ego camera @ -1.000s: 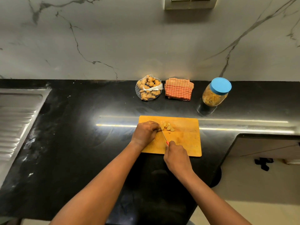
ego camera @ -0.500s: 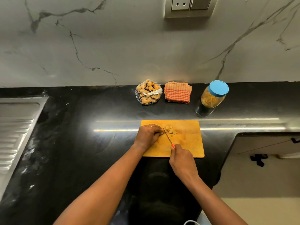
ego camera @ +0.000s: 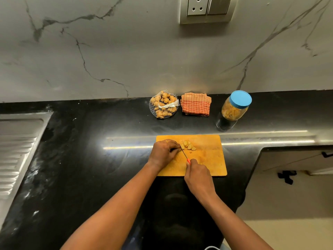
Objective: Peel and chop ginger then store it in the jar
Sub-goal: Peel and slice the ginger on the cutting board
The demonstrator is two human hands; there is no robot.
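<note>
Left hand (ego camera: 163,152) grip clamps ginger (ego camera: 182,146) steady near cutting board's (ego camera: 207,159) far-left corner for the knife (ego camera: 183,152) (right hand (ego camera: 198,175) grip clamped on its handle).

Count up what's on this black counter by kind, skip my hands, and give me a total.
Cutting board: 1
Knife: 1
Pile of cut ginger: 1 (slices too small to count)
Mesh bag of ginger: 1
Folded checked cloth: 1
Jar with blue lid: 1
Total: 6
</note>
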